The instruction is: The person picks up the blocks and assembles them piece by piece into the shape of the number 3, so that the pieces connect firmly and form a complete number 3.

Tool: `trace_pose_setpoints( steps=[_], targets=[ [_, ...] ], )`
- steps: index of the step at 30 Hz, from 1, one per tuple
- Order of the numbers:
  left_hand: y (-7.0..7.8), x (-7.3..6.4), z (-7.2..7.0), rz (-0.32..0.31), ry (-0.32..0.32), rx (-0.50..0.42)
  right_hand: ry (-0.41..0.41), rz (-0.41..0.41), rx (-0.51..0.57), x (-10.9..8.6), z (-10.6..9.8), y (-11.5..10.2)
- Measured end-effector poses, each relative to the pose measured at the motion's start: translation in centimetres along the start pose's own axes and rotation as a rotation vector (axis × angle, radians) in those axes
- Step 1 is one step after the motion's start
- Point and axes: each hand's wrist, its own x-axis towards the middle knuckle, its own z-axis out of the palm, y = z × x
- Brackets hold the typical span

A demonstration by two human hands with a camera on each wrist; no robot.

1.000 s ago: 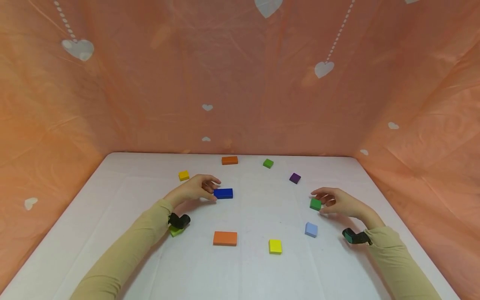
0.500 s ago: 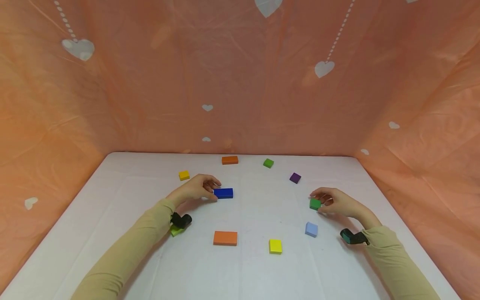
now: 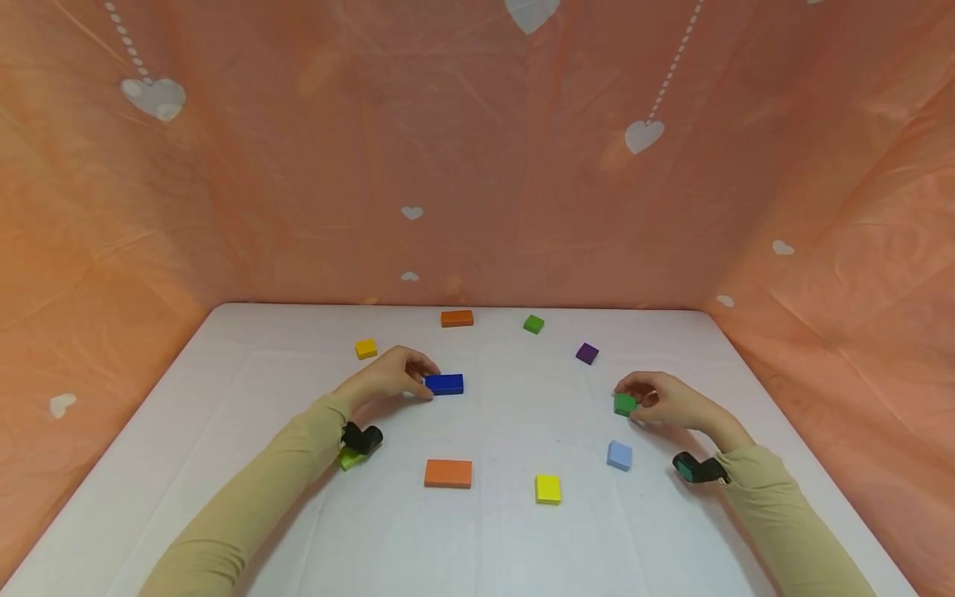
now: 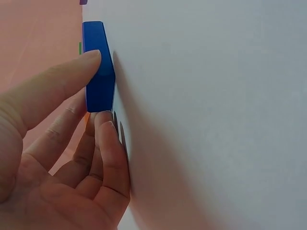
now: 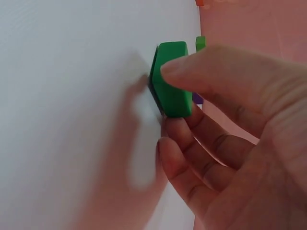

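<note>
Left of the table's middle, my left hand (image 3: 388,373) pinches the left end of a blue rectangular block (image 3: 445,385). In the left wrist view the thumb lies across the near face of that block (image 4: 99,72), with fingers behind and below it. On the right side, my right hand (image 3: 670,402) holds a green block (image 3: 624,405) between thumb and fingers. The right wrist view shows the thumb against the green block's face (image 5: 173,91) and a shadow gap along part of its lower edge. Whether either block is fully off the table I cannot tell.
On the white table (image 3: 492,547) lie orange blocks, one near (image 3: 448,473) and one far (image 3: 457,318). Others are a yellow block (image 3: 548,489), light-blue block (image 3: 619,455), purple block (image 3: 587,354), small green block (image 3: 533,324) and amber block (image 3: 366,349). A lime block (image 3: 351,458) is partly under my left wrist.
My right hand has moved slightly left with the green block, its fingers closer around it. The left hand and the blue block have barely moved.
</note>
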Motion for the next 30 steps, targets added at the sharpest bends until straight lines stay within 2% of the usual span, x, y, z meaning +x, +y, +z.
trace_pose_setpoints(
  steps=[9,16,21,30],
  targets=[
    [0.2,0.4,0.0,-0.026,0.014,0.010,-0.001,-0.063,-0.018,2.0,-0.8,-1.3],
    [0.2,0.5,-0.1,0.000,0.020,0.010,-0.013,-0.112,-0.010,4.3,-1.2,-2.9],
    [0.3,0.5,-0.2,-0.003,0.027,0.010,-0.027,-0.136,0.021,5.9,-0.8,-4.0],
    [1.1,0.8,-0.3,0.013,0.027,-0.007,-0.037,-0.196,-0.003,8.5,0.3,-5.3]
  ],
)
